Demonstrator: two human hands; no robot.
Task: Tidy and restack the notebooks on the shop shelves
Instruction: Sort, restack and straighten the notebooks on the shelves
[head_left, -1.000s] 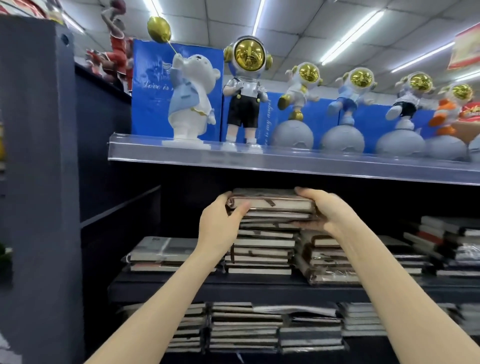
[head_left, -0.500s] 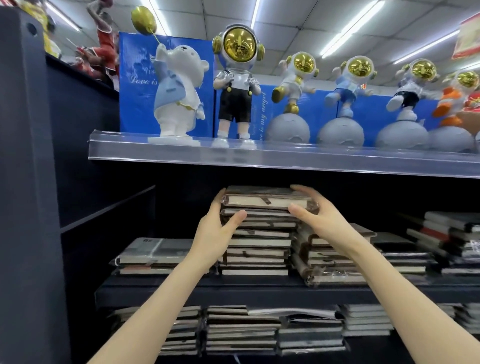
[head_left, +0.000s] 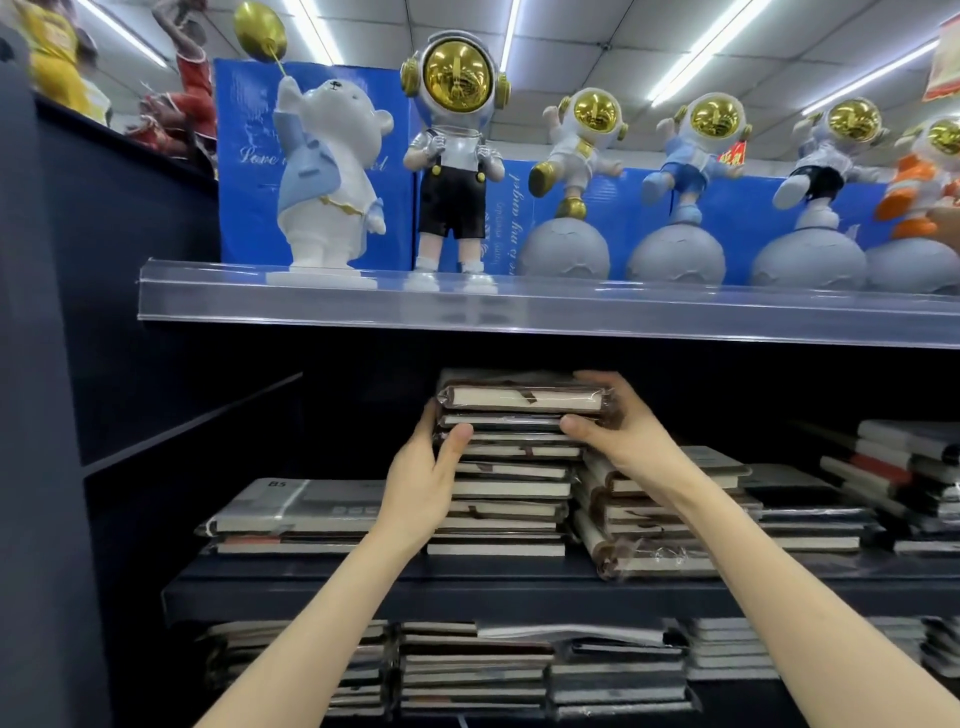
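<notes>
A tall stack of notebooks (head_left: 506, 499) stands in the middle of the dark shelf (head_left: 467, 587). Its top notebook (head_left: 524, 397) is brown, thick and wrapped in clear plastic. My left hand (head_left: 423, 480) lies against the stack's left side, thumb across the front edges just under the top books. My right hand (head_left: 621, 428) curls round the right end of the top notebooks, fingers over the top and thumb underneath. A lower, leaning pile of wrapped brown notebooks (head_left: 649, 519) sits directly to the right, under my right wrist.
A flat grey notebook pile (head_left: 296, 514) lies to the left, more dark piles (head_left: 904, 483) to the right. The shelf below holds several notebook stacks (head_left: 478, 670). Above, a clear-edged shelf (head_left: 519, 306) carries a bear figure (head_left: 327, 171) and astronaut figurines (head_left: 454, 150). A dark side panel (head_left: 47, 415) stands left.
The view has shifted slightly. My left thumb has moved across the front of the stack, and my right hand has wrapped closer round the right end of the top notebooks.
</notes>
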